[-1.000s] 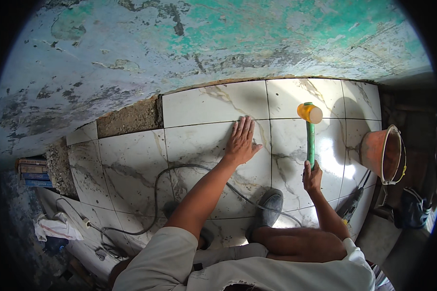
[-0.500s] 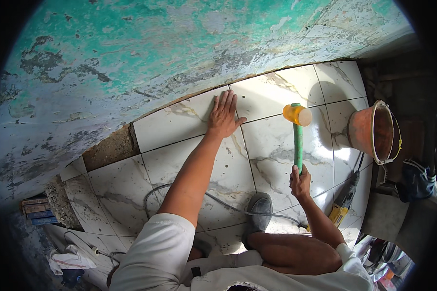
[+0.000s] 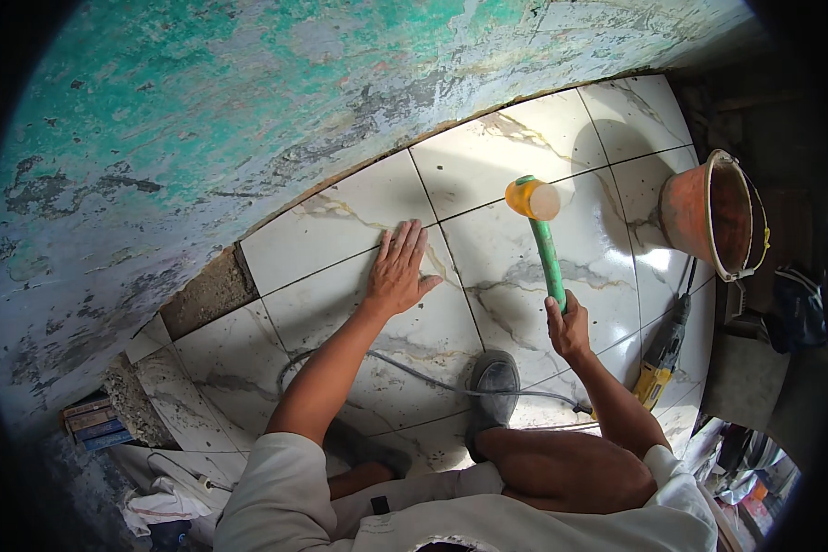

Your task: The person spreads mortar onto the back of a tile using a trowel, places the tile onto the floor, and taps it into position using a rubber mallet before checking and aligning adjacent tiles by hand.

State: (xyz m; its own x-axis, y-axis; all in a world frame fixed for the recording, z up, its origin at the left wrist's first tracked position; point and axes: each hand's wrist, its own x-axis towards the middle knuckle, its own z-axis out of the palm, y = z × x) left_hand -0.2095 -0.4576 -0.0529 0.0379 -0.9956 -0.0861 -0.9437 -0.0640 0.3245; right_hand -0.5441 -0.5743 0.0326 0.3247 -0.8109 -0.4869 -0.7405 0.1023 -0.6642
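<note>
My left hand [image 3: 399,273] lies flat with fingers stretched out, its fingertips over the joint between two white marbled floor tiles [image 3: 340,221]. In my right hand [image 3: 569,327] is a mallet [image 3: 545,248], gripped near the end of its green handle. Its yellow-orange head with a pale striking face is up over the tiles, to the right of my left hand. A dark joint line runs between the two hands. Grey cable [image 3: 432,375] crosses the tiles in front of my dark shoe [image 3: 494,386].
A peeling green and white wall [image 3: 248,110] borders the tiles. At the left, an untiled gap [image 3: 210,293] shows rough mortar. An orange bucket [image 3: 695,216] stands at the right, with a yellow and black power tool [image 3: 658,363] below it. Stacked boxes [image 3: 97,423] sit far left.
My left hand has slid back from the tile by the wall toward me, onto the joint. The mallet's head has swung slightly left, still held in my right hand. The view has shifted.
</note>
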